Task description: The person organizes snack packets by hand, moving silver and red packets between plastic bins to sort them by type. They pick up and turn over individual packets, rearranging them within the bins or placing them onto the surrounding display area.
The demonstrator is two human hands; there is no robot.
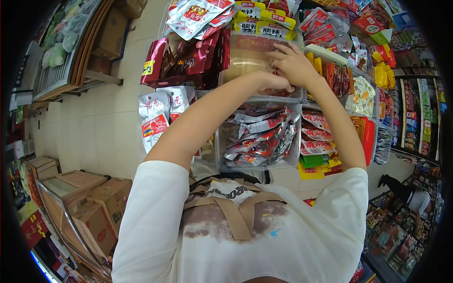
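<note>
My left hand [275, 84] reaches in from the left, its fingers curled at the right side of a clear bin [231, 90] that holds a tan item [243, 63]. Just above and to the right, my right hand [295, 63] lies over the same bin's right edge, with its fingers spread. The fingertips of both hands are close together, and what lies under them is hidden. Dark red packages [188, 61] stand left of this bin. Yellow packets [264, 21] fill the bin beyond it, and silver and red packets [262, 134] lie in the bin nearer my body.
More bins with orange and red packets [330, 75] stand to the right. Stocked shelves [420, 115] line the far right, where another person [417, 200] is at the lower right. Cardboard boxes [96, 219] and a produce stand [71, 56] are at the left, beyond the tiled floor [106, 127].
</note>
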